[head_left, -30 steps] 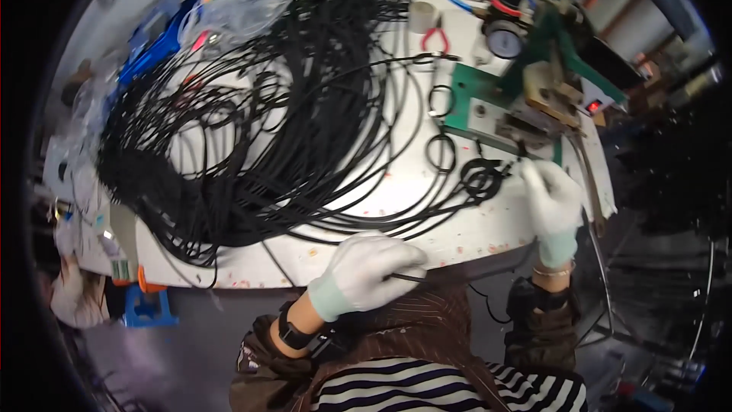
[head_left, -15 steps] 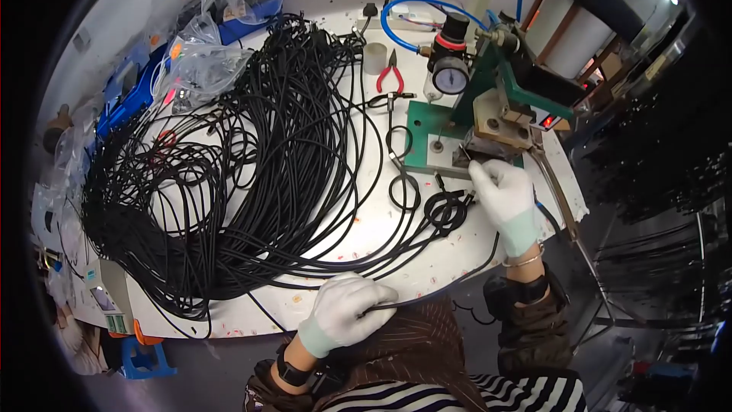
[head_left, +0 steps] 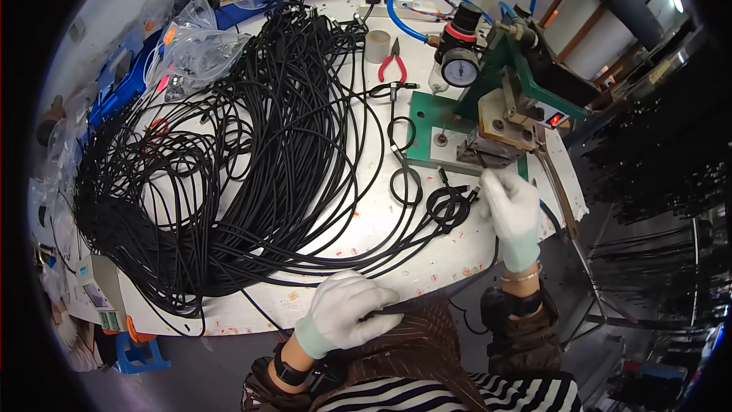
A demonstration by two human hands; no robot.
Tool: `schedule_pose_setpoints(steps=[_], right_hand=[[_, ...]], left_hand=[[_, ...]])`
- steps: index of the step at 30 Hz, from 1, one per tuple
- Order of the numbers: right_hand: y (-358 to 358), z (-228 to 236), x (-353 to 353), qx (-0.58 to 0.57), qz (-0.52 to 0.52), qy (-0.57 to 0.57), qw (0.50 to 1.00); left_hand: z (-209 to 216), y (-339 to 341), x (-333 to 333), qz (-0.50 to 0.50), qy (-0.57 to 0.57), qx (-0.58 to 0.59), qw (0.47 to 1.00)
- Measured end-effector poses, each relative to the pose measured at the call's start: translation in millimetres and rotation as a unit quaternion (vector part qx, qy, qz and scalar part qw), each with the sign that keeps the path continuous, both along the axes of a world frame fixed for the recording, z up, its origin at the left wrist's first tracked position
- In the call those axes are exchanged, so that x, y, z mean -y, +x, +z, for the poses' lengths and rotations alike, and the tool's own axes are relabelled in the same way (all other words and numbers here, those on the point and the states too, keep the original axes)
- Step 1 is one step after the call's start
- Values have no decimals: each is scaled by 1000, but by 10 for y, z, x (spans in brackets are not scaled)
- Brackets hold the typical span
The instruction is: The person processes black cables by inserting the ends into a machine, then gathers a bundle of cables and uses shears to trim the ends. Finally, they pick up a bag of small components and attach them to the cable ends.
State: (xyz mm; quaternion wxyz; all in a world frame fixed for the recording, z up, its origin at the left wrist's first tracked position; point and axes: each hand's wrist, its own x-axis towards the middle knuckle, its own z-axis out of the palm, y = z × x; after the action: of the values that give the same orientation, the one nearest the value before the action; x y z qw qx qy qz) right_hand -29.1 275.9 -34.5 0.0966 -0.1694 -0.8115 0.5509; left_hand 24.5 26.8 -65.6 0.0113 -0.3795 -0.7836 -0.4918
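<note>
My left hand [head_left: 343, 313], in a white glove, is low at the table's front edge, its thumb and fingers closed around a short visible stretch of black cable [head_left: 381, 312]. My right hand [head_left: 511, 210], gloved too, is raised to the front of a green bench press [head_left: 427, 131]. Its fingertips are pinched together just below the press's metal die block [head_left: 492, 149]. A black cable runs up beneath the right wrist; its end at the fingertips is mostly hidden. Just left of that hand, a coiled black cable with plugs [head_left: 448, 207] lies on the table.
A big heap of black cables [head_left: 297, 145] covers the table's left and middle. Red-handled pliers [head_left: 393, 67] and a roll of tape [head_left: 377, 46] lie behind. A pressure gauge [head_left: 460, 69] with a blue hose stands beside the press. Plastic bags [head_left: 202, 61] and blue bins are at the back left.
My right hand has drawn back slightly from the press, fingertips now lower and to the right. The fingers of my left hand have shifted on the cable. The whole view has moved a little.
</note>
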Motion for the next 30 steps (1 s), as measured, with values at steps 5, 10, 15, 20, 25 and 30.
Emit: schedule_pose_setpoints(steps=[5,10,15,20,25,30], right_hand=[[205,-120,-91,-50,6,-5,999],[222,-141,-62,-76,-17,-65,995],[189,-140,-7,-105,-36,-85,990],[181,-206,-26,-111,-30,-76,990],[228,-229,-48,-88,-15,-104,991],[341,-154,-24,-49,-23,-108,993]], left_hand=[[-23,-4,6,-4,15,-21,1000],[-34,-31,22,-14,19,-6,1000],[-35,-33,41,-27,5,27,999],[-62,-42,41,-28,11,18,999],[-37,-51,42,-32,16,13,999],[-35,-47,53,-45,15,25,999]])
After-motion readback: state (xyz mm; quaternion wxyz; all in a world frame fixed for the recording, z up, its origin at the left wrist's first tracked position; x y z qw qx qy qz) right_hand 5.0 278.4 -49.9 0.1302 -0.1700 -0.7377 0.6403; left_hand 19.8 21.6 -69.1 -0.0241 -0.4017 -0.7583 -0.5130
